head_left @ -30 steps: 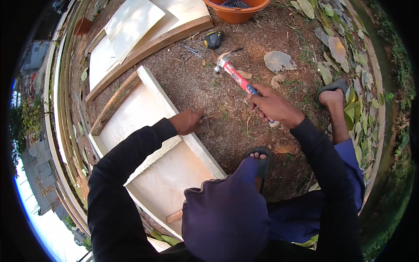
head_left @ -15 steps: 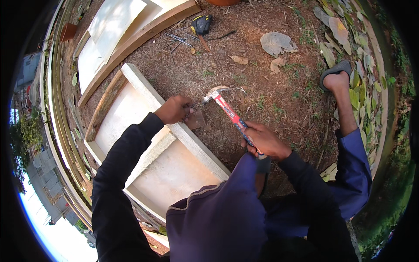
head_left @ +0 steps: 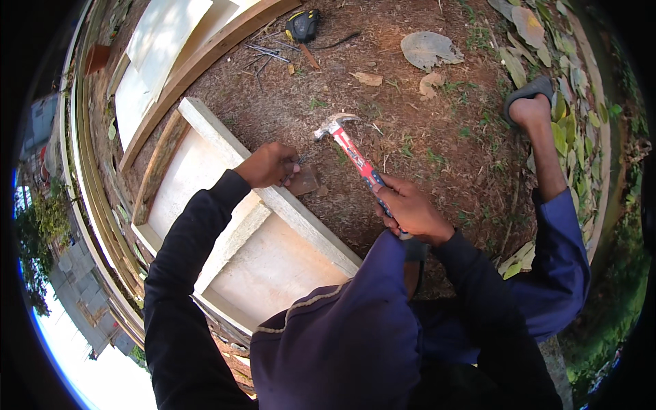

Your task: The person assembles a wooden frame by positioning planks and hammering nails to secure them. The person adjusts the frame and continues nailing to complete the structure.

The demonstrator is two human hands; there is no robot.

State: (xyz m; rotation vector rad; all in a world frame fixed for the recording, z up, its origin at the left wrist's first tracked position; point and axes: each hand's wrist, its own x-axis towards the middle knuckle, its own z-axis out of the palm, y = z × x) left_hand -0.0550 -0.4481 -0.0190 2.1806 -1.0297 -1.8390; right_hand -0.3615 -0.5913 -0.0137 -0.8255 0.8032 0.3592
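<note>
Two hands busy: your right hand point(head_left: 410, 208) wrapped round red-handled claw hammer point(head_left: 355, 154), head raised over bare dirt, just right of your left hand point(head_left: 270, 164). Left hand pinches small nail point(head_left: 301, 160) against top rail of pale wooden frame point(head_left: 225, 225), small wood scrap point(head_left: 304, 181) beside it. Loose nails point(head_left: 263, 55) and tape measure point(head_left: 302, 24) lie well apart, further up on ground.

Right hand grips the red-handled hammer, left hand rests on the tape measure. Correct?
Not quite. In the head view the left hand rests on the wooden frame; the tape measure lies apart on the ground. The right hand does grip the hammer.
</note>
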